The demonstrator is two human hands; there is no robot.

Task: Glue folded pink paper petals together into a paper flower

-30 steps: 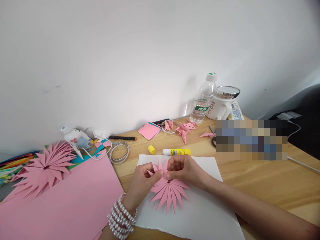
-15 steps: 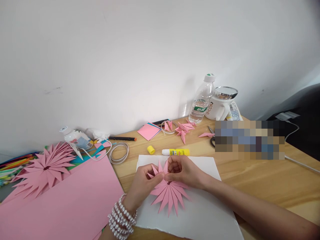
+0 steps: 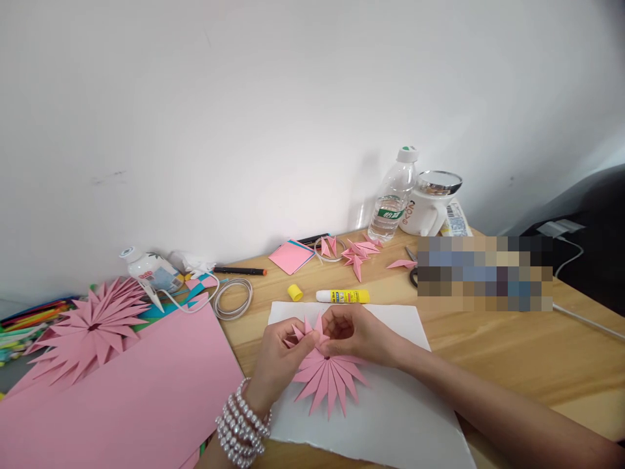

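Over a white board (image 3: 390, 417), a pink folded-paper star (image 3: 328, 385) with many long points spreads out below my fingers. My left hand (image 3: 282, 352) pinches its upper left points, thumb on top. My right hand (image 3: 359, 335) grips the upper edge close beside the left thumb, fingers curled. Parts of the upper points are hidden behind both hands. Just beyond the board lies an uncapped glue stick (image 3: 344, 296), and its yellow cap (image 3: 294, 292) stands to the left of it.
Several loose folded pink pieces (image 3: 360, 253) lie near the wall. A water bottle (image 3: 393, 195) and a white mug (image 3: 424, 208) stand behind. Left are finished-looking pink stars (image 3: 92, 326), pink paper sheets (image 3: 131, 397) and a coiled cable (image 3: 233, 299). Scissors (image 3: 413, 277) lie right.
Both hands keep their hold on the pink star, shifting very slightly to the left with it. The things on the table lie as before.
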